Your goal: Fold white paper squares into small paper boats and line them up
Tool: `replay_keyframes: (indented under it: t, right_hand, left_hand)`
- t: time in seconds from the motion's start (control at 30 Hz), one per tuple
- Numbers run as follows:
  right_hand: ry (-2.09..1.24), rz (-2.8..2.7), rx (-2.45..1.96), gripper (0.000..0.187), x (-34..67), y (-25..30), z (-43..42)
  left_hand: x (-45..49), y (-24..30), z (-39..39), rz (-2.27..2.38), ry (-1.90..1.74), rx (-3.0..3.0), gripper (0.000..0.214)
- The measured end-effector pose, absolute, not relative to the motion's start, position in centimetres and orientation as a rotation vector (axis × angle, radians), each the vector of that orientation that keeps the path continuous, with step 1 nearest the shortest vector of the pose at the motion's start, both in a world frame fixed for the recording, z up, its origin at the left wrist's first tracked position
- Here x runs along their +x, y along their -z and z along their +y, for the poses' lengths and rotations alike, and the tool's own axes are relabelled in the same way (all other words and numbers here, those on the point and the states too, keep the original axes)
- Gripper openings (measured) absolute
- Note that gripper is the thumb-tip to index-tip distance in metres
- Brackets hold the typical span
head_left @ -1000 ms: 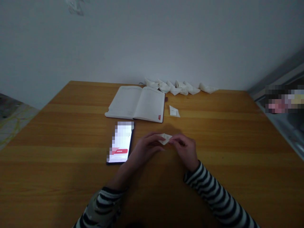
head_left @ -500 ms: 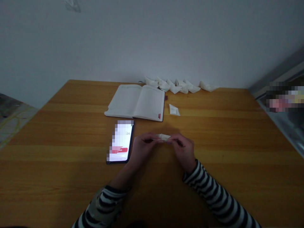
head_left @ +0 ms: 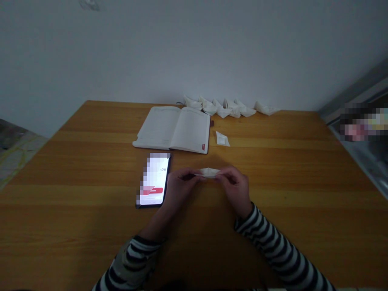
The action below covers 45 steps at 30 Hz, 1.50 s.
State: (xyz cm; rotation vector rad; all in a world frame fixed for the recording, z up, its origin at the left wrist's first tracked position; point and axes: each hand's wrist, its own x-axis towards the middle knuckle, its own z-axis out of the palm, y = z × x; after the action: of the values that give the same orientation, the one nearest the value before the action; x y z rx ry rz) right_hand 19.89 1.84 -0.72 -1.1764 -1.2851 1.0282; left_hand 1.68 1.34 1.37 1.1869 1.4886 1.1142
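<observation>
Seen from the left: beyond the far-left table edge lies a patch of mottled floor (head_left: 15, 151). On the honey-toned wooden table (head_left: 75, 161) rests a smartphone (head_left: 153, 180), lit, its screen mostly blurred, lying just beside the left hand (head_left: 180, 186). Behind it lies an open notebook (head_left: 171, 129), a red tab (head_left: 203, 148) at its lower right corner.

Centre: the left hand and the right hand (head_left: 235, 186), both in striped sleeves (head_left: 273, 246), are raised slightly above the table. They grip a small folded white paper (head_left: 209, 172) between them, one pinching each end, the fingers closed on it. The paper sits in front of the body, well forward of the notebook.

Far side: a row of folded paper boats (head_left: 230, 107) stands along the wall (head_left: 194, 48), past the notebook's top edge. A small folded paper piece (head_left: 222, 139) lies alone just right of the notebook.

Far right: a pixelated object (head_left: 363, 126), too blurred to identify, sits beyond the table's corner.
</observation>
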Motion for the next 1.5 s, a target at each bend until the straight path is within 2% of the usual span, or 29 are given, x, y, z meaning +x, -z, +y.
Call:
replay_keyframes:
  t: [0.1,0.23,0.33,0.53,0.67,0.8,1.17,1.3,1.4,1.5]
  right_hand:
    - [-1.362,-1.134,-1.119,0.017,19.9,0.4,2.4]
    - [-1.651,-0.955,-1.062,0.023,19.9,-0.1,2.6]
    - [-1.755,-0.797,-1.045,0.022,19.7,-0.4,2.2]
    - [-1.891,-0.501,-0.972,0.016,19.7,-0.5,2.0]
    - [-2.032,-0.325,-0.953,0.011,20.5,-0.2,2.4]
    - [-2.150,-0.357,-0.936,0.011,20.9,0.1,2.6]
    - [-1.873,-0.779,-1.018,0.025,20.1,-0.8,1.7]
    - [-1.581,-1.109,-1.019,0.022,19.9,-0.7,1.6]
    - [-1.303,-1.303,-1.003,0.030,19.8,-0.5,1.8]
    - [-1.112,-1.379,-0.991,0.023,19.9,-0.3,1.9]
  left_hand:
    - [1.9,-1.2,1.4,1.284,-0.989,1.076,0.022]
    - [2.1,-1.0,1.5,1.105,-0.995,0.949,0.029]
    - [2.0,-0.8,1.5,1.167,-1.045,1.036,0.035]
    - [1.5,-0.5,1.6,1.366,-0.956,1.719,0.035]
    - [1.3,-0.8,1.3,1.231,-1.030,1.930,0.045]
    - [1.2,-1.2,1.0,1.056,-0.917,1.966,0.050]
    - [0.8,-1.4,0.9,1.255,-1.036,2.070,0.033]
    - [0.7,-1.5,0.8,1.352,-1.022,2.061,0.027]
    - [0.7,-1.6,0.8,1.388,-1.014,2.019,0.026]
    - [0.8,-1.7,0.8,1.393,-1.016,1.968,0.024]
